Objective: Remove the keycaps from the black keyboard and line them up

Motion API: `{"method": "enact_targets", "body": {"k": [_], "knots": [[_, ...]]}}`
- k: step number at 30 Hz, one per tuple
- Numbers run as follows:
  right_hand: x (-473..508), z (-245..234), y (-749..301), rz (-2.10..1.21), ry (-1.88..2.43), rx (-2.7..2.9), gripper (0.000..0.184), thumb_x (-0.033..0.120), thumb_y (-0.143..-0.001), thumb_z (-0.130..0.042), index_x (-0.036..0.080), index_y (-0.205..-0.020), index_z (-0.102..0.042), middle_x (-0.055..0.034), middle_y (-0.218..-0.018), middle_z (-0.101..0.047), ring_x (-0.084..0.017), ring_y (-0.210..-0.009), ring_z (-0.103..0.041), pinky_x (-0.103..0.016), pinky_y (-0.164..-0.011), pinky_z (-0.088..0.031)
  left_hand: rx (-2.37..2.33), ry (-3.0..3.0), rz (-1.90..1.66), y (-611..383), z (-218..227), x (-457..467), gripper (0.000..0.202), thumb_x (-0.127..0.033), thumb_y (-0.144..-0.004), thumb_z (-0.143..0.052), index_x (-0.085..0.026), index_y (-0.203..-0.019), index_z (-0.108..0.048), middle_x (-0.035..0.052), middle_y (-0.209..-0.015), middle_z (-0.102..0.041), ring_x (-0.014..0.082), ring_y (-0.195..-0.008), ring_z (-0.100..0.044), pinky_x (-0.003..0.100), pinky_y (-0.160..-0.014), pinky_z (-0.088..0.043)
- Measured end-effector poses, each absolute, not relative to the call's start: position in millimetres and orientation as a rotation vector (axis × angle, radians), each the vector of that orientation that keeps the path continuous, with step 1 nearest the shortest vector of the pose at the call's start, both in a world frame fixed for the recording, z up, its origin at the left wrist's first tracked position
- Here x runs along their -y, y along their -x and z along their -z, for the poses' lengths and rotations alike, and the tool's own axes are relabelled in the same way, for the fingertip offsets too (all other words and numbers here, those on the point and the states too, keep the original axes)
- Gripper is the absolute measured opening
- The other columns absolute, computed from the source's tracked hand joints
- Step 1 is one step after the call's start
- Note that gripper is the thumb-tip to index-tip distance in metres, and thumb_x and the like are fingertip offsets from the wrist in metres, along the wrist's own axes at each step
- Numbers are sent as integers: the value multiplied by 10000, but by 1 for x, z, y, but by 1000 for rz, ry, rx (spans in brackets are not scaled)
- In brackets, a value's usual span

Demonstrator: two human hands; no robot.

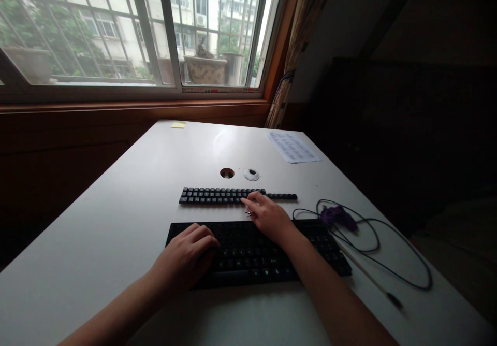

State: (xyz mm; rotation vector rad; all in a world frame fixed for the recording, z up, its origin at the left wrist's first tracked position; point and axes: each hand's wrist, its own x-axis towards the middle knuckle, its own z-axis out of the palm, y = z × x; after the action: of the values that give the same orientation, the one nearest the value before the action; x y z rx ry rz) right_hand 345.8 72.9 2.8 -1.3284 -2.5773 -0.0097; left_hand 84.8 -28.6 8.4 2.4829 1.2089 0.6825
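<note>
A black keyboard lies across the white table, its upper rows looking dark and without keycaps while lettered keys show lower down. My left hand rests on its left part, fingers curled together and thumb side in shadow; what they hold, if anything, is hidden. Behind the keyboard, loose black keycaps stand lined up in rows. My right hand reaches over the keyboard, its thumb and forefinger at the front row of these keycaps. From under its palm sticks out a small wire keycap puller, its handle hidden by the hand.
A looped black cable, a purple cloth-like piece and a thin brush-like stick lie right of the keyboard. Farther back are a round table hole, a white ring cover, printed paper and a yellow note.
</note>
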Motion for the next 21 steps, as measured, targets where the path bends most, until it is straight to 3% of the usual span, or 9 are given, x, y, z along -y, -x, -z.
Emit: {"method": "enact_targets", "body": {"k": [10, 21], "knots": [[-72, -3, -347, 35, 1320, 2533, 403, 215, -932, -496, 247, -1327, -566, -78, -1254, -574, -227, -1080, -587, -322, -866, -534, -1211, -2484, -691, -85, -8, 29, 144, -151, -937, -493, -215, -1005, -604, 61, -1010, -617, 218, -914, -549, 360, -782, -501], [-71, -5, -352, -32, 1012, 2359, 303, 108, -885, -525, 195, -1155, -630, -95, -1043, -612, -232, -981, -584, -389, -903, -511, -1209, -2506, -690, -85, -10, 30, 143, -146, -932, -496, -214, -993, -607, 61, -1004, -618, 213, -911, -546, 353, -780, -507]]}}
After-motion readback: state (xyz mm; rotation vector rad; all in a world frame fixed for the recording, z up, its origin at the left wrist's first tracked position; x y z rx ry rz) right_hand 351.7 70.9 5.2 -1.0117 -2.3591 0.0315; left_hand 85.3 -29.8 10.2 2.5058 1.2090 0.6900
